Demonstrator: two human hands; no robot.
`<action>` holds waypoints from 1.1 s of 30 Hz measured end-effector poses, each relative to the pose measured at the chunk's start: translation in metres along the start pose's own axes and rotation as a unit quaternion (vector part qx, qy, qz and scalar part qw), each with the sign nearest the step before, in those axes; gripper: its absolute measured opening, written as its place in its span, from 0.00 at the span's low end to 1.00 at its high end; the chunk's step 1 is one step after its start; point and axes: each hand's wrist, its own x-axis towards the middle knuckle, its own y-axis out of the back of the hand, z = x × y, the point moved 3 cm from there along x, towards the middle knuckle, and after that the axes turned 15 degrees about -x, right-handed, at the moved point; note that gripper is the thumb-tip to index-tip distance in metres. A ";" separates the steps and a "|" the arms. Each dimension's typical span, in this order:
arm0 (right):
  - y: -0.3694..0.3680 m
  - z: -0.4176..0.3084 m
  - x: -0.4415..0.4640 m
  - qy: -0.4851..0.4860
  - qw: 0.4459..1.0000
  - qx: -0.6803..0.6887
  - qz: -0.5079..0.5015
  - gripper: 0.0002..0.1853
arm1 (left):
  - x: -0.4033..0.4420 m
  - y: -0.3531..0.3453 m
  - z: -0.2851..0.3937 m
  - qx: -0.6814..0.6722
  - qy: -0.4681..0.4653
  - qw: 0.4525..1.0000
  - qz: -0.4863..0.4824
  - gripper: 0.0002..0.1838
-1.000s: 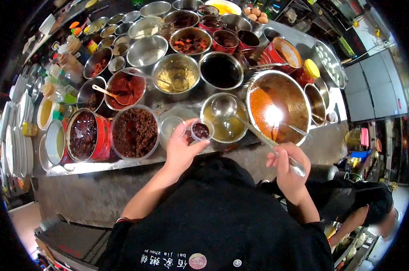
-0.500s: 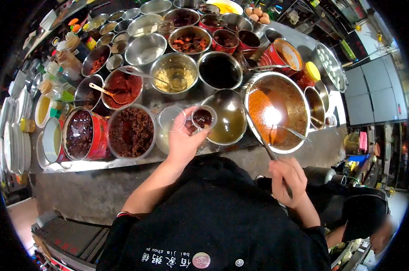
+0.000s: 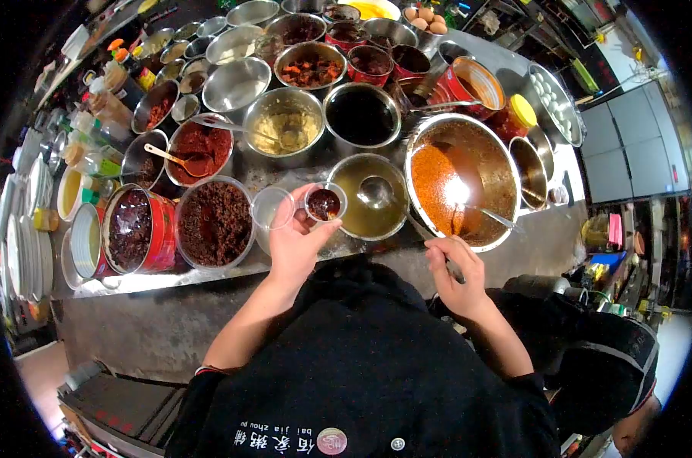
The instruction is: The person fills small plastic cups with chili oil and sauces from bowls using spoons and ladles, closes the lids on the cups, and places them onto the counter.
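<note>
white glare on orange sauce (image 3: 435,172); dim, bowed edges, perhaps soft.

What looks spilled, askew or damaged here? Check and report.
Nothing plainly spilled or damaged, including the sauce cup in the left hand. The open red can just beyond the orange-sauce bowl seems to lean, though lens distortion may explain that.

A black short-sleeved top (image 3: 346,366) bears white lettering (image 3: 305,443), a round emblem (image 3: 333,440) and a small white disc (image 3: 397,443).
</note>
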 end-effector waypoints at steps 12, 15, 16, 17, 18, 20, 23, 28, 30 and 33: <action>0.013 -0.009 -0.003 -0.075 0.996 0.027 0.032 0.05 | -0.003 0.001 -0.003 0.009 0.007 1.000 -0.002 0.31; 0.022 -0.017 -0.001 -0.064 0.996 0.023 0.060 0.05 | -0.003 0.002 -0.006 0.015 0.008 1.000 -0.005 0.32; 0.025 -0.019 -0.001 -0.066 0.995 0.034 0.066 0.05 | -0.002 0.003 -0.009 0.017 0.012 1.000 -0.010 0.32; 0.028 -0.022 -0.001 -0.067 0.994 0.044 0.072 0.05 | -0.002 0.004 -0.011 0.018 0.017 1.000 -0.014 0.32; 0.030 -0.025 -0.001 -0.066 0.994 0.044 0.072 0.05 | -0.001 0.005 -0.013 0.018 0.016 1.000 -0.013 0.32; 0.035 -0.033 0.000 -0.050 0.996 0.048 0.054 0.05 | 0.000 0.003 -0.017 0.011 0.019 0.999 -0.026 0.33; 0.038 -0.046 0.002 0.035 0.998 0.030 0.036 0.06 | 0.000 -0.003 -0.013 -0.012 0.053 0.998 0.010 0.32; 0.043 -0.062 0.008 0.181 0.982 -0.058 0.002 0.11 | 0.005 -0.005 -0.009 -0.010 0.026 1.000 -0.003 0.33; 0.045 -0.057 0.012 0.186 0.981 -0.051 0.014 0.11 | 0.006 -0.007 -0.002 0.002 0.031 1.000 -0.006 0.33; 0.042 -0.035 0.027 0.097 0.993 -0.041 0.047 0.05 | 0.009 -0.008 0.004 0.039 0.022 0.999 0.000 0.33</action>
